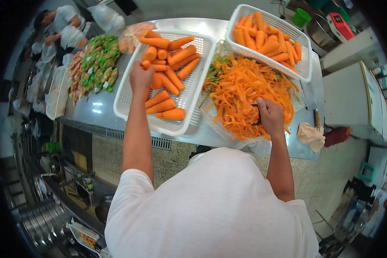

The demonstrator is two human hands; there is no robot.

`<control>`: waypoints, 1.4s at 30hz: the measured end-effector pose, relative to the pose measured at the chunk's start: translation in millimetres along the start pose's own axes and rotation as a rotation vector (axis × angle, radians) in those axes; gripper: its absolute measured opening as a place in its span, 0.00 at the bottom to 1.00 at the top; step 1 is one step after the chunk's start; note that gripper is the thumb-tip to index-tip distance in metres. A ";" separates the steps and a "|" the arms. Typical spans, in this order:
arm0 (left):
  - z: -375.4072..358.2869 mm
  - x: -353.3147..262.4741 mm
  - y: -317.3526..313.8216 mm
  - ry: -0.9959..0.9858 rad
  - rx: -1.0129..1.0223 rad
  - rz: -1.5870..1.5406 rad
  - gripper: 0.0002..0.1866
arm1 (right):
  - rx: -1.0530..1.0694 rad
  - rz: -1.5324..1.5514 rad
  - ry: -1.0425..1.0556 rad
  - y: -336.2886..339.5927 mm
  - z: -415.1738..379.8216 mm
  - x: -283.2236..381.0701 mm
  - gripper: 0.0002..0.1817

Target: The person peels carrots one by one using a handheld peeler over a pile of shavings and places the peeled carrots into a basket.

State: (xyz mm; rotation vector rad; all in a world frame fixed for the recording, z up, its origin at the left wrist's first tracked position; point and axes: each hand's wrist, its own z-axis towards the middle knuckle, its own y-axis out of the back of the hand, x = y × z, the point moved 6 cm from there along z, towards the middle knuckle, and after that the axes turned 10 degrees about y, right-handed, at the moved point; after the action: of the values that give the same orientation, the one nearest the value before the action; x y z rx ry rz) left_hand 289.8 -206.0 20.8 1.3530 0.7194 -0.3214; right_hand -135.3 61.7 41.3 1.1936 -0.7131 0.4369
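Observation:
My left hand (141, 78) reaches into a white perforated basket (121, 103) of peeled-looking carrots. Its fingers are curled at a carrot (155, 67) near the basket's left side; the fingertips are partly hidden. In my right hand (271, 114) is a peeler (256, 115) with a dark, curved frame, held over a big heap of orange carrot peelings (241, 88). The heap lies on a plastic bag (260, 145), with green carrot tops at its left edge. Behind it stands a second white basket (307, 69), holding several whole carrots (266, 38).
A metal table (86, 109) carries everything. Green-and-brown packets (101, 62) are piled at the left, near a co-worker (66, 21). At the right lie a knife (309, 94) and a cloth (310, 135). A red scale (340, 26) stands beyond.

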 end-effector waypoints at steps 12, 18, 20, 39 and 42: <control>-154.0 -117.9 -8.2 -0.040 0.803 -1.554 0.24 | -0.160 0.011 -0.030 35.5 -12.5 -37.8 0.28; -225.0 -150.8 -87.1 0.131 1.156 -0.985 0.31 | -0.296 -0.238 0.255 58.2 21.8 -3.1 0.21; -247.9 -162.1 -101.9 0.176 1.178 -1.021 0.33 | -0.381 -0.282 0.367 64.4 28.2 14.5 0.19; -287.3 -166.7 -147.5 0.252 1.371 -0.944 0.23 | -0.347 -0.420 0.348 44.1 49.8 -4.0 0.21; -290.7 -159.5 -155.6 0.289 1.324 -0.947 0.22 | -0.372 -0.288 0.517 45.8 37.9 17.9 0.21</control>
State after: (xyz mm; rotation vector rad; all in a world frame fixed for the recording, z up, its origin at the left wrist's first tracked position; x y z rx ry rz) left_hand -5.2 8.7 -11.2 2.2125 1.4973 -1.5818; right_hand -162.8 39.9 92.5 0.7671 -0.1575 0.3319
